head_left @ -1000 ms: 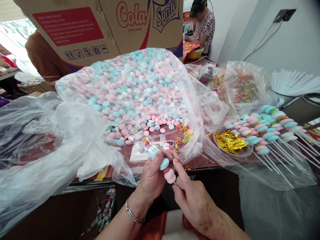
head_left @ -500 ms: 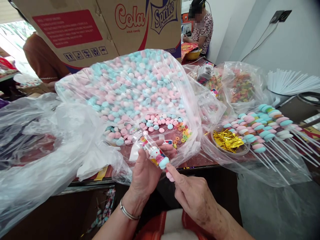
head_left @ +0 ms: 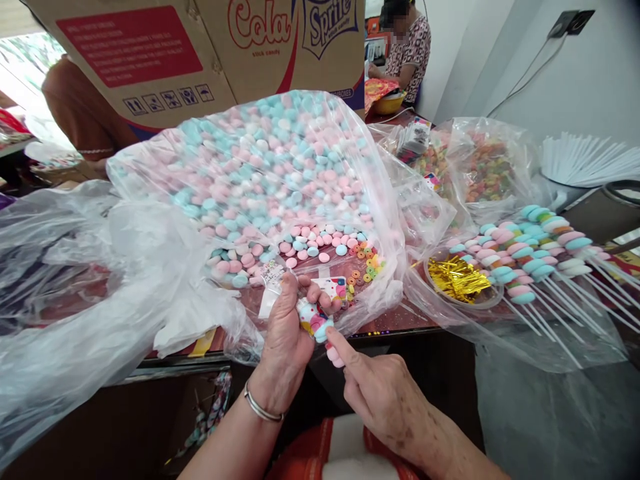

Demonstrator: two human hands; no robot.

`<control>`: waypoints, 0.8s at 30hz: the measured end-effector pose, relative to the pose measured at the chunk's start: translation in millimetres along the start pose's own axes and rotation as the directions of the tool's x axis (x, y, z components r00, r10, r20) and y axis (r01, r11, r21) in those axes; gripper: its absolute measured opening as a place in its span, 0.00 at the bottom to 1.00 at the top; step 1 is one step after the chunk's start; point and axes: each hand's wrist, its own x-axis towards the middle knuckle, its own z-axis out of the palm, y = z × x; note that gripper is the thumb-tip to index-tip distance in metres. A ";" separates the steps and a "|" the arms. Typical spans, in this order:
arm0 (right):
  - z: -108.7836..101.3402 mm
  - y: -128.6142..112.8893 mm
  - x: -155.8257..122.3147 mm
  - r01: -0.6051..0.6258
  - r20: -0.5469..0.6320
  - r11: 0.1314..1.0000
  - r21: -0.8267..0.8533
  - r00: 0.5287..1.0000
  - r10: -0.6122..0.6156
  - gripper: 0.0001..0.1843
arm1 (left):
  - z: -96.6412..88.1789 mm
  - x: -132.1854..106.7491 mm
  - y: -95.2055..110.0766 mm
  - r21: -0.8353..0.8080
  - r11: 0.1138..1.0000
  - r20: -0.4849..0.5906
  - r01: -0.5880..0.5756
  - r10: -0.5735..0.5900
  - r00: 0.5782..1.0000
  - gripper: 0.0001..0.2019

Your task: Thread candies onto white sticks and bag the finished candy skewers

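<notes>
My left hand (head_left: pixel 286 337), with a bracelet at the wrist, has its fingers curled round a clear printed wrapper (head_left: pixel 311 317). Out of the wrapper's near end stick a blue marshmallow (head_left: pixel 321 333) and a pink marshmallow (head_left: pixel 335 357), parts of a marshmallow candy stick. Against these presses the index fingertip of my right hand (head_left: pixel 387 393), its other fingers folded under and partly hidden. Beyond my fingers lies a white printed card (head_left: pixel 332 288). Pink and blue marshmallows (head_left: pixel 314 240) and small ring gummies (head_left: pixel 369 261) are loose on the table.
A large clear bag of marshmallows (head_left: pixel 270 167) fills the middle, before a cardboard box (head_left: pixel 170 60). To the right are gold tinsel (head_left: pixel 457 279) in a tub, finished marshmallow sticks (head_left: pixel 530 250), a gummy bag (head_left: pixel 485 163) and white sticks (head_left: pixel 590 160). One person (head_left: pixel 413 53) sits behind.
My left fingers have closed over the wrapper, where the palm was more open before. The candy stick and both hands have shifted slightly left. The view has tilted a little downward.
</notes>
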 end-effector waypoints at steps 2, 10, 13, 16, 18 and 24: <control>0.6 0.2 0.1 -0.024 0.042 1.000 0.002 0.999 0.024 0.37 | 0.4 -1.0 -1.9 0.033 0.999 -0.022 0.005 -0.004 1.000 0.16; -1.6 0.2 3.2 -0.044 0.145 0.994 -0.096 0.988 0.058 0.35 | -2.3 -3.3 -9.8 0.177 0.984 -0.057 0.024 -0.014 0.998 0.16; -0.8 0.9 4.9 -0.010 0.103 0.994 -0.109 0.994 0.021 0.32 | -2.5 -3.6 -11.2 0.189 0.981 -0.058 0.044 -0.033 0.998 0.17; 2.8 1.7 7.7 0.017 0.008 0.991 -0.133 1.000 -0.016 0.30 | -2.9 -5.2 -13.1 0.205 0.978 -0.039 0.045 -0.038 0.999 0.17; 6.6 2.2 9.5 0.009 -0.086 0.987 -0.157 0.996 -0.023 0.28 | -3.0 -6.8 -14.2 0.217 0.976 -0.021 0.027 -0.023 1.000 0.17; 11.5 3.4 10.9 -0.021 -0.262 0.968 -0.249 0.964 -0.047 0.20 | 0.9 -6.5 -8.6 0.147 0.987 -0.046 -0.067 0.075 0.996 0.14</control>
